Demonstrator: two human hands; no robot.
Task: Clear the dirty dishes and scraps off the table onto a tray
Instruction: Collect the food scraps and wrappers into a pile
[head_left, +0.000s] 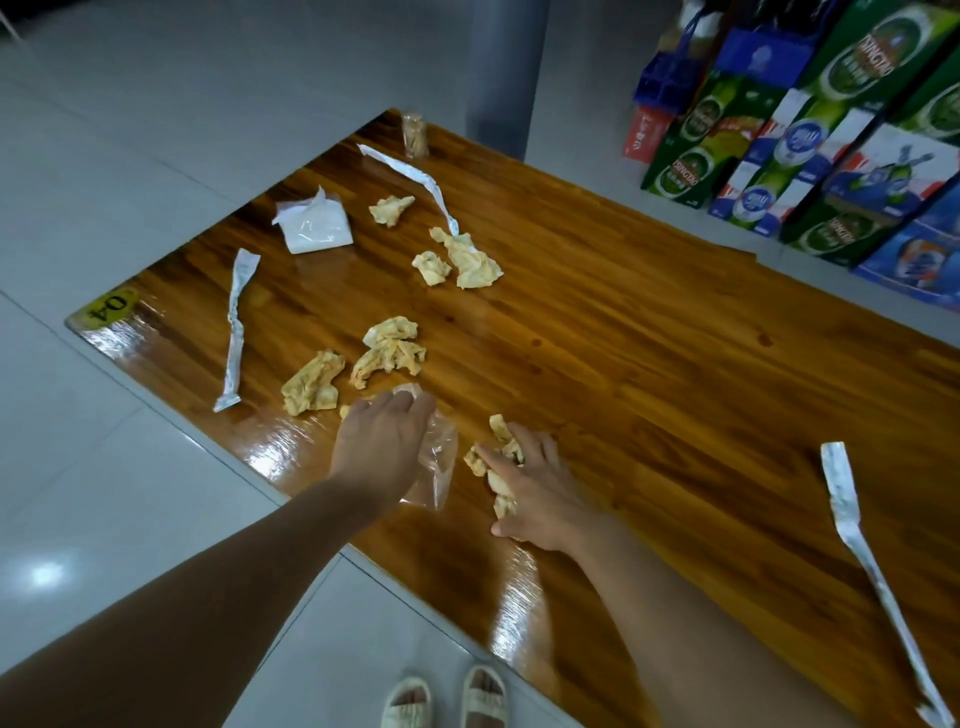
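Several crumpled, yellow-stained napkins lie scattered on the glossy wooden table (649, 322). My left hand (382, 441) grips a clear plastic bag (439, 462) near the table's front edge. Just to its right, my right hand (540, 488) rests on a stained napkin wad (493, 457), with its fingers spread over the wad. More wads lie beyond: a napkin (311, 384), a second napkin (389, 348), a third napkin (470, 257). Long white paper wrappers lie at the left (236, 332), at the back (415, 179) and at the right (862, 556). No tray is in view.
A white tissue pack (314, 223) sits at the table's back left, with a toothpick holder (414, 135) at the far corner. Stacked beer cartons (810, 145) stand on the floor at the upper right. A grey post (504, 73) rises behind the table. My sandalled feet (447, 699) are at the bottom.
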